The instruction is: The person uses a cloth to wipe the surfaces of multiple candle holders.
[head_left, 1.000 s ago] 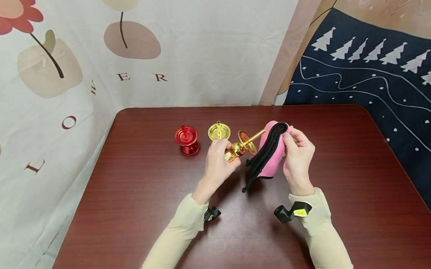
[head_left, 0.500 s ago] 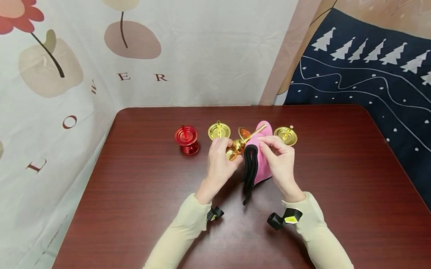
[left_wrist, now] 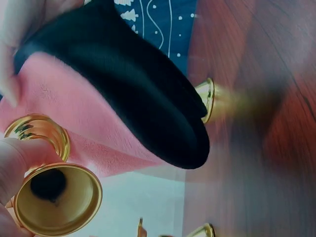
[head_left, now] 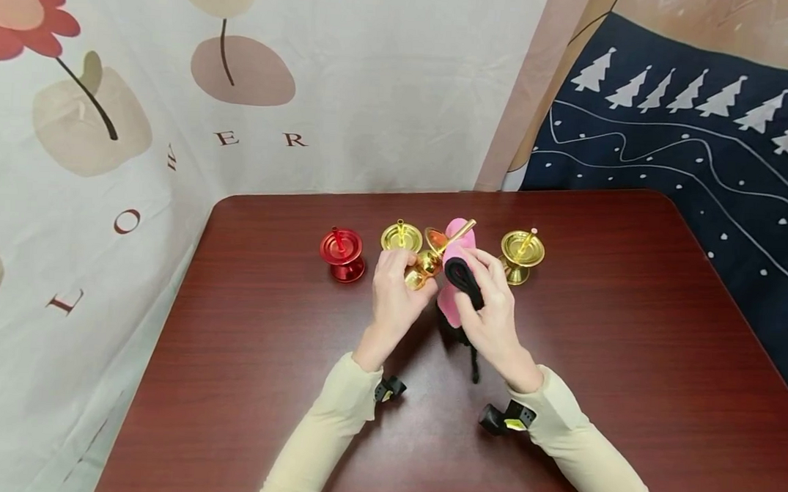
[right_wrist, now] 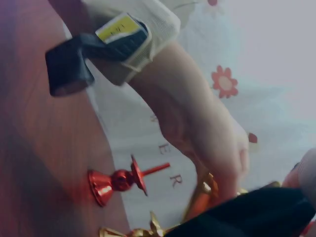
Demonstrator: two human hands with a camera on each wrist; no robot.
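My left hand (head_left: 395, 294) grips a shiny gold candle holder (head_left: 415, 279) by its lower part, tilted with its long spike up to the right. In the left wrist view the holder's hollow foot (left_wrist: 81, 207) faces the camera. My right hand (head_left: 494, 316) holds a folded pink and black cloth (head_left: 449, 305) close against the holder's right side, in line with the spike and dish. Whether the cloth wraps the spike cannot be told. The cloth's black edge (left_wrist: 133, 89) hangs in folds, with a dark strand dangling below. Its far side is hidden.
A red candle holder (head_left: 342, 251) stands upright at the left. One gold candle holder (head_left: 401, 237) stands behind my left hand, partly hidden; another gold candle holder (head_left: 522, 251) stands to the right. All rest on the dark red-brown table (head_left: 628, 322), before a printed curtain (head_left: 388, 77).
My right hand has moved left with the cloth, bringing it against the held candle holder and uncovering the gold one on the right. My left hand has barely shifted.
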